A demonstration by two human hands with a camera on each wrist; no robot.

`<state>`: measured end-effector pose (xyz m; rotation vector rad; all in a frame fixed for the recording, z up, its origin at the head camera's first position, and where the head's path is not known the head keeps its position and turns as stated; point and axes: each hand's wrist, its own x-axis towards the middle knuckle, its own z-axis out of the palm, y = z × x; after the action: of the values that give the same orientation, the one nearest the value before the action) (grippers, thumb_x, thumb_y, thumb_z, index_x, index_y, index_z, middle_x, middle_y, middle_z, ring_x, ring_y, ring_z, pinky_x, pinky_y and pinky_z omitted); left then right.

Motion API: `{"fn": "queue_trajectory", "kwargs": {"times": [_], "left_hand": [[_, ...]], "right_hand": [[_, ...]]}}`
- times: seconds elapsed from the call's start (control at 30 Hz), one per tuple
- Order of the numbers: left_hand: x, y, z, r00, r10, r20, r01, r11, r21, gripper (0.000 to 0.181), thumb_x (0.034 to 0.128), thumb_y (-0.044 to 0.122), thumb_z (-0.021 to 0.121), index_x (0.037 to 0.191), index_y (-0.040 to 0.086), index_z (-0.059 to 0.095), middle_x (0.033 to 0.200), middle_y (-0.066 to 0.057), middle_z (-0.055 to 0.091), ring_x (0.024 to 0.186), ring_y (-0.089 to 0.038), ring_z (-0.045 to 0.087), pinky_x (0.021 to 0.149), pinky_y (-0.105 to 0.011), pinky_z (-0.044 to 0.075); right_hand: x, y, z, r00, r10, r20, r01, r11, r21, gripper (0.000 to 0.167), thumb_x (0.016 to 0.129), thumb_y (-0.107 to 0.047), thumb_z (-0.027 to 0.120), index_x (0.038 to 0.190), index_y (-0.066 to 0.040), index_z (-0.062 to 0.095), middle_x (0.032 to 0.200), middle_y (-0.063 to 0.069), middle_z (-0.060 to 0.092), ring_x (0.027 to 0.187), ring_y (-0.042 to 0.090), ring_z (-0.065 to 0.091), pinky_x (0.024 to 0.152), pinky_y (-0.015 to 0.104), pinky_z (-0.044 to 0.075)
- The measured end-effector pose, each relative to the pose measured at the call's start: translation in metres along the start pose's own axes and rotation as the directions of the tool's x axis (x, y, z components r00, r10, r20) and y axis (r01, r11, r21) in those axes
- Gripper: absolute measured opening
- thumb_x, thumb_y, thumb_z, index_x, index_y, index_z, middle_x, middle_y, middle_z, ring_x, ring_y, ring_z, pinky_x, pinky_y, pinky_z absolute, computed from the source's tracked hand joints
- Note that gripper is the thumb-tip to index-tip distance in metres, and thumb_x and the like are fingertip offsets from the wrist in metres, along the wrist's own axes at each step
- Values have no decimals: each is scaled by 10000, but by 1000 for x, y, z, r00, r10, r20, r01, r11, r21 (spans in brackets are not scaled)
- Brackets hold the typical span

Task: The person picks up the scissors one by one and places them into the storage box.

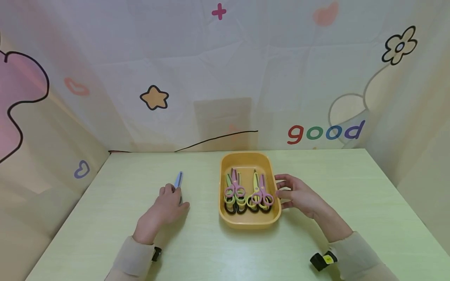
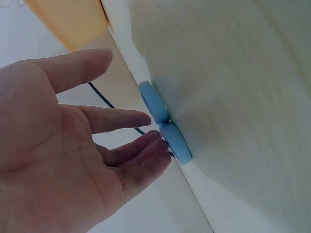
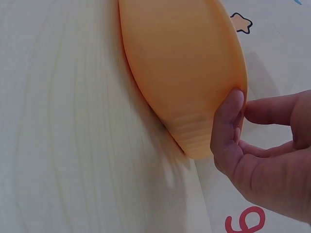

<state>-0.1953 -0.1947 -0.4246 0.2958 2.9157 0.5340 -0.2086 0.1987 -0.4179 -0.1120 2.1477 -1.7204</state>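
Note:
A pair of blue scissors [image 1: 179, 179] lies on the table at left, blades pointing away; my left hand [image 1: 168, 207] partly covers its handles. Up close in the left wrist view, the fingertips of the left hand [image 2: 77, 145] reach the blue handle loops [image 2: 154, 103], with the thumb held apart. A yellow-orange tray [image 1: 250, 225] stands mid-table, holding several scissors [image 1: 234, 191] with pink, green, yellow and black handles. At its right side my right hand [image 1: 303, 195] holds the rim and outer wall with bent fingers. The right wrist view shows this hand [image 3: 272, 170] against the tray wall [image 3: 187, 73].
The pale wooden table [image 1: 246, 257] ends at a printed curtain [image 1: 225, 78] behind, which also hangs along both sides. Dark wrist straps [image 1: 318, 261] sit at the sleeve cuffs.

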Motion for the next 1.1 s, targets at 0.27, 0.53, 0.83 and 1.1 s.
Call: {"fn": "queue_trajectory", "kwargs": {"times": [0.27,0.53,0.83,1.1], "left_hand": [[-2,-10,-1,1000,9,-15,-10,1000,-23,567,1043,238,584,1524,-10,414,1492,-382,262,1347,-531,295,986,-681,396],[-6,-16,1,1000,29,5,-29,1000,-10,472,1054,264,584,1469,83,448,1506,-372,241,1367,-564,270,999,-754,335],[-5,-15,-2,997,9,77,-15,998,69,346,1059,241,596,1365,139,472,1444,-345,310,1325,-529,318,967,-720,381],[-2,-19,2,998,37,56,-42,995,89,339,1048,182,617,1348,122,471,1297,-316,377,1164,-468,397,872,-620,458]], "right_hand": [[0,-2,-1,1000,-8,8,8,1000,-5,596,1009,-4,575,1532,49,294,1349,280,450,1060,316,589,815,411,612],[0,-2,-1,1000,0,8,0,1000,-8,600,1009,-5,576,1536,44,291,1359,282,445,1073,322,585,819,414,611],[-1,-1,0,1000,8,1,-8,1000,-9,600,1013,-12,578,1538,38,291,1354,277,448,1071,323,584,819,412,611],[-1,0,0,1000,2,10,-2,1000,-4,589,1020,-18,568,1537,37,292,1345,277,451,1051,317,589,813,405,610]]}}
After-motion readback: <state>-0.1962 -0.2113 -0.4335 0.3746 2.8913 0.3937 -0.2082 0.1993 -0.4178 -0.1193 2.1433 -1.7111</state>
